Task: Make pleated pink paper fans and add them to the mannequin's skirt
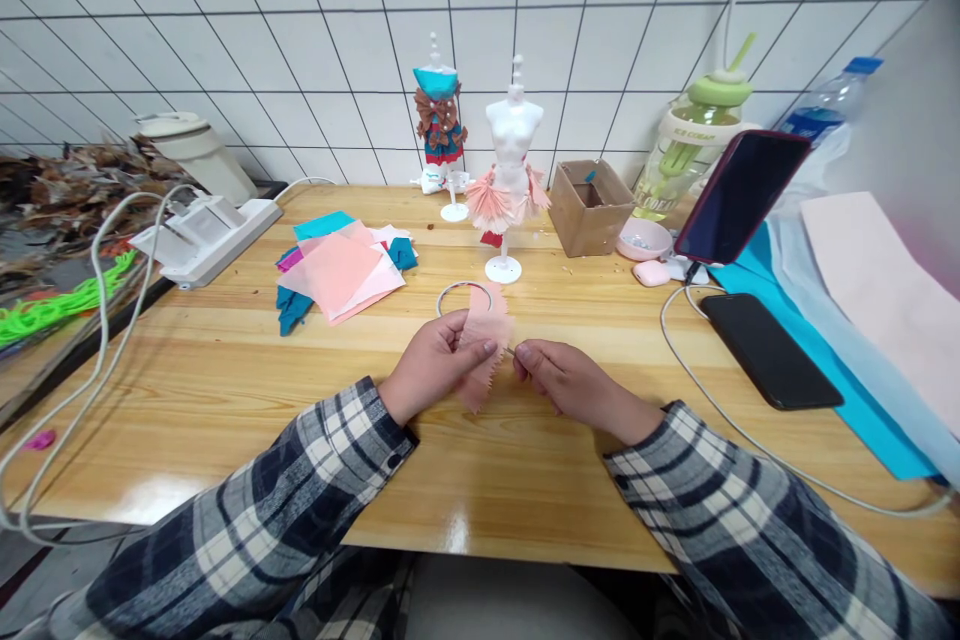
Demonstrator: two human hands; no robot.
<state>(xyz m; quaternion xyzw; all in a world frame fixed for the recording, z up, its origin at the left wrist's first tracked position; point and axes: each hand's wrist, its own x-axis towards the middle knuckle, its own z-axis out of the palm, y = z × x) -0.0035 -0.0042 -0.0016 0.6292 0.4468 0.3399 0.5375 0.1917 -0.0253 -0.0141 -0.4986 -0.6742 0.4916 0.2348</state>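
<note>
Near the table's middle, my left hand [439,360] pinches a pale pink strip of thin material [486,328] with zigzag edges; I cannot tell if it is paper or cloth. My right hand [562,375] is closed at the strip's right edge, fingertips on a thin, needle-like thing [511,352] that points at the strip. Just behind my left fingers is a thin ring [442,298], partly covered by the strip. Beyond stands a small white dress form [514,130] with a pleated pink skirt [491,202] around its hips.
Another dress form [437,120] wears blue and brown clothes. Coloured sheets [341,265] lie left, near a power strip [217,245]. On the right are a cardboard box [592,210], pink bowl [643,240], drink bottle [686,145], propped phone [742,195], flat phone [772,350] and cable [720,410].
</note>
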